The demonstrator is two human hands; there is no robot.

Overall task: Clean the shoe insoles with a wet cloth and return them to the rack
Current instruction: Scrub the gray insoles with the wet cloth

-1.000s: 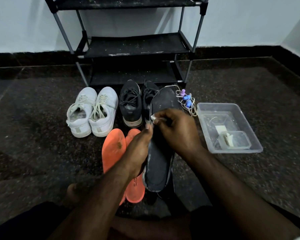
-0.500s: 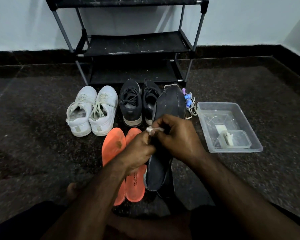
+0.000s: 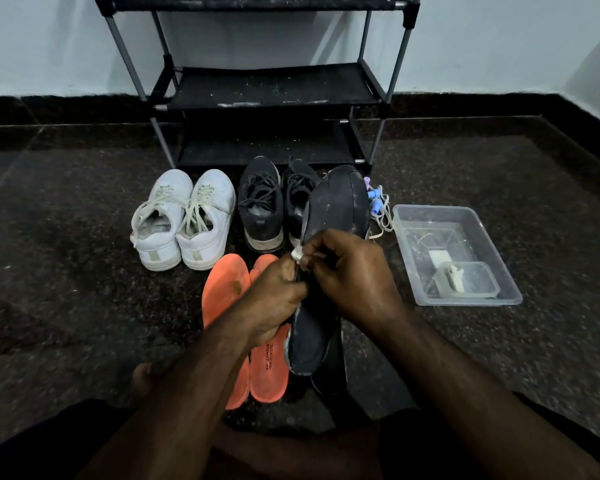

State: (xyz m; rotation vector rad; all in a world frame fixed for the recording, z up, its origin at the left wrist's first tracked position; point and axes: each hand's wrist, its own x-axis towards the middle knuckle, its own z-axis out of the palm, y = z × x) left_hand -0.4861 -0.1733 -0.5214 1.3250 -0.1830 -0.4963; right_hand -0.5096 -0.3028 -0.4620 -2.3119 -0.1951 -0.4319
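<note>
A dark grey insole (image 3: pixel 340 206) stands on end in front of me, toe end up. My left hand (image 3: pixel 274 299) grips its left edge near the middle. My right hand (image 3: pixel 354 275) pinches a small white cloth (image 3: pixel 297 254) against that same edge. A second dark insole (image 3: pixel 333 368) lies under it on the floor. Two orange insoles (image 3: pixel 222 289) lie side by side to the left, partly hidden by my left forearm. The black shoe rack (image 3: pixel 271 88) stands behind against the wall.
A pair of white sneakers (image 3: pixel 184 216) and a pair of black sneakers (image 3: pixel 264 206) sit in front of the rack. A clear plastic tub (image 3: pixel 465 220) with a smaller container inside is on the floor to the right. A corded item with blue and purple parts (image 3: pixel 374 202) lies beside it.
My right hand with the cloth slid down the insole's left edge toward the middle, and both hands came closer together. The insole's toe end now shows more above my hands.
</note>
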